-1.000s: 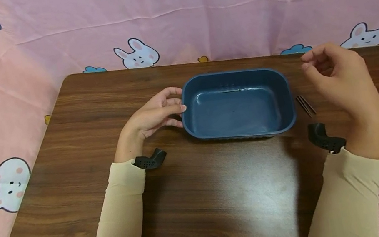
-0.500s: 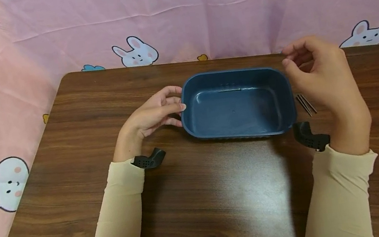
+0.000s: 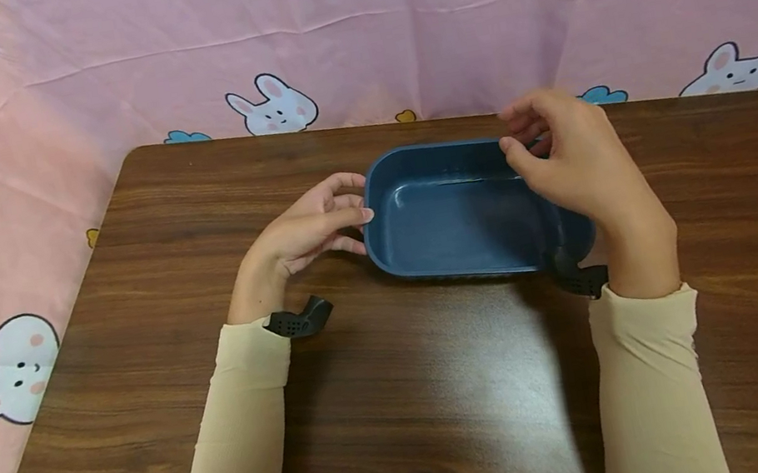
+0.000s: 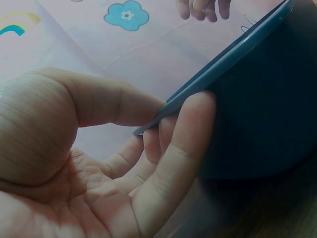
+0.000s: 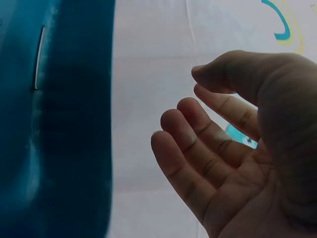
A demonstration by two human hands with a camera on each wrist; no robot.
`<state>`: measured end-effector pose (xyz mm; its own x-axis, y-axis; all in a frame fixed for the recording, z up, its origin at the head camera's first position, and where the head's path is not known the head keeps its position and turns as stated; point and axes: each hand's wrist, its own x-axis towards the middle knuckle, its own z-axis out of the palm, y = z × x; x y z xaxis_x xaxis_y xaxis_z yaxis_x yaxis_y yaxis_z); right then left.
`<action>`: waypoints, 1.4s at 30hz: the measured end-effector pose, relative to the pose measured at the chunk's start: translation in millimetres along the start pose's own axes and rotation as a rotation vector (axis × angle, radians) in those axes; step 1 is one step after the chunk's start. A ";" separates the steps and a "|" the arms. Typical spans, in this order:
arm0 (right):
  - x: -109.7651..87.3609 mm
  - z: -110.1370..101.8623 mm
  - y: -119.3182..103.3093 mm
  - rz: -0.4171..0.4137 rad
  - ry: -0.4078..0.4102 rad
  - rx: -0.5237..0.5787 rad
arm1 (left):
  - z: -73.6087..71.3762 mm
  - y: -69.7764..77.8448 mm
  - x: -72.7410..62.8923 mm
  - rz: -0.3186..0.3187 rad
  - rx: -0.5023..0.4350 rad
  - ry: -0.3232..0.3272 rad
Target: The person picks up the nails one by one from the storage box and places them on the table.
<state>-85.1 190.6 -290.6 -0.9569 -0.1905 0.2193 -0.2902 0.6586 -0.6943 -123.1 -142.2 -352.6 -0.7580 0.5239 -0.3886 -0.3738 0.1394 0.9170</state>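
A dark blue rectangular plastic basin (image 3: 440, 238) stands on the table. My left hand (image 3: 309, 230) holds its left end; in the left wrist view the thumb lies over the rim (image 4: 237, 52) and the fingers are beneath it. Above the basin's right end hovers my right hand (image 3: 574, 160), fingers loosely bent and holding nothing. In the right wrist view it appears apart from the basin wall. One thin metal rod (image 5: 39, 59) lies inside, along the back of the basin floor. The right hand and forearm cover the spot where other thin rods lay.
The brown wood-grain table (image 3: 408, 400) extends around the basin. Behind it hangs a pink curtain (image 3: 363, 62) with rabbits and flowers. A black wrist camera (image 3: 300, 318) sits on each wrist, the right one overlapping the basin's front right corner.
My right hand has moved left, from beside the basin to over its right end, covering the rods on the table. The left hand and basin have stayed put.
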 end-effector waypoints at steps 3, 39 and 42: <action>4.2 4.4 -0.2 0.004 -0.028 -0.018 | 0.9 -0.9 0.1 -0.004 -0.005 -0.008; 21.3 34.9 13.8 0.074 -0.201 -0.155 | 2.1 4.3 -3.9 -0.002 0.025 0.001; 21.2 36.6 14.8 0.065 -0.245 -0.187 | 2.4 5.5 -2.8 0.004 0.043 0.003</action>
<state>-110.1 169.7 -321.3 -0.9544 -0.2985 -0.0092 -0.2427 0.7932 -0.5585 -121.7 -140.9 -346.2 -0.7609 0.5223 -0.3850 -0.3475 0.1730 0.9216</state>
